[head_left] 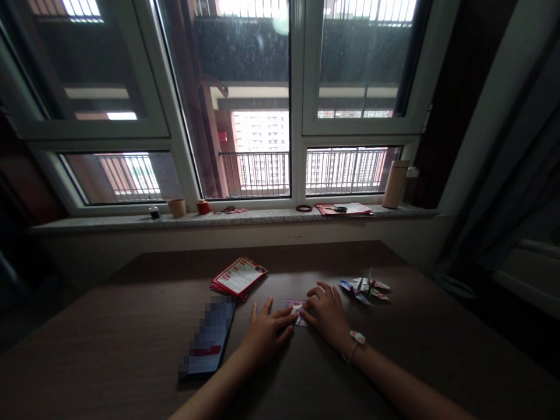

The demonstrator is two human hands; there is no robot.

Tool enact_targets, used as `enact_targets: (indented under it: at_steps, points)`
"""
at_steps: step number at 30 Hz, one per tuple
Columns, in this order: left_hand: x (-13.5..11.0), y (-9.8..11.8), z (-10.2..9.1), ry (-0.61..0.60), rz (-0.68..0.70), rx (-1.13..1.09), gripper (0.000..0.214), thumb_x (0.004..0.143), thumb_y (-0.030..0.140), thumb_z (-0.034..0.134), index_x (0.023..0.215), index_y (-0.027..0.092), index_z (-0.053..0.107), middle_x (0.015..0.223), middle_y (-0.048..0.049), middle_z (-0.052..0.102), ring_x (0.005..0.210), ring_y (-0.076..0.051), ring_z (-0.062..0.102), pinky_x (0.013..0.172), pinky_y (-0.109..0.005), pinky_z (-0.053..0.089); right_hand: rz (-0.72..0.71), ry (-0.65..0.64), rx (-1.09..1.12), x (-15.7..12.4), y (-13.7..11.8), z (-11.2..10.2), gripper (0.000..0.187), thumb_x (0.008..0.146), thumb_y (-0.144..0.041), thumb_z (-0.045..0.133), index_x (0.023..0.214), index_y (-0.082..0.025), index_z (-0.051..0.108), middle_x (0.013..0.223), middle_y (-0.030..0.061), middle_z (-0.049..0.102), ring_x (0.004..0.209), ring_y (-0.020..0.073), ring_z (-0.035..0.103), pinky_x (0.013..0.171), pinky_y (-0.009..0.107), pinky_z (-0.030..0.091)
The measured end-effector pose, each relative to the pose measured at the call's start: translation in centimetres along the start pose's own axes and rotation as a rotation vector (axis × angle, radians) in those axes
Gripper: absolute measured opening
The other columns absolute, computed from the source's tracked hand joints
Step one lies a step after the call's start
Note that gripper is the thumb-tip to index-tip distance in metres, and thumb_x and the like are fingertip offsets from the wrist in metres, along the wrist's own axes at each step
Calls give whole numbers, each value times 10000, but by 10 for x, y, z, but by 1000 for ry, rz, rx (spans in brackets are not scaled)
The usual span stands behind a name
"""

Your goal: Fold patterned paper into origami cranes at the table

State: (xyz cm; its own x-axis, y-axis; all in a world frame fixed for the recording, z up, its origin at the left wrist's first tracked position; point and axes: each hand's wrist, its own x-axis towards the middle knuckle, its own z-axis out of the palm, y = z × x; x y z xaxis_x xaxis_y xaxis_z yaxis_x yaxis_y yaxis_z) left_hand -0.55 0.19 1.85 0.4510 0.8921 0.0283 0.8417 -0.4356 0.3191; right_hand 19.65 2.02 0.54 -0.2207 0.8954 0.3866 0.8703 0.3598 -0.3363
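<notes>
A small piece of patterned paper [301,320], purple and white and seemingly folded, lies flat on the table between my hands. My left hand [268,329] rests at its left side with fingers spread, the fingertips touching the paper. Thumb and curved fingers of my right hand [329,312] are on the paper's right part, covering some of it. A bracelet [357,338] is round my right wrist. To the right of that hand sit several folded paper pieces [365,287]. Left of my left hand lies a phone-like dark slab [212,338], its screen pixelated.
A stack of red-edged printed sheets [240,277] lies beyond the slab on the brown table [109,326]. Along the windowsill [266,217] stand a tan cup [177,208], a red spool-like item [202,207], a dark ring [304,208], papers with scissors [340,209] and a beige bottle [396,185].
</notes>
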Motion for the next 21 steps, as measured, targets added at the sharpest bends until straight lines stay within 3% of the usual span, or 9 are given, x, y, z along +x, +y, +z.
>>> enact_targets:
  at_steps: [10,14,21]
  points:
    - [1,-3,2,4,6,-1,421,912,381,497,1316,502,495,1448,79,488,1436,-413,187,1062,-767,54,-8,16,68,-2,1,-2,171,813,-372,678,953,-281,716,1117,36,642,1280,289,402,1139,507,174]
    - [1,-2,3,22,6,23,446,913,395,494,1344,503,456,1467,54,469,1442,-405,177,1029,-795,-17,-26,22,39,2,2,2,117,849,-339,642,902,-310,741,1111,25,646,1295,289,382,1147,529,124]
    - [2,0,1,-3,-10,9,467,913,406,483,1359,526,412,1488,79,433,1448,-393,162,1034,-791,-11,7,-18,17,4,1,-1,145,829,-391,662,926,-325,748,1106,36,647,1299,302,370,1131,542,127]
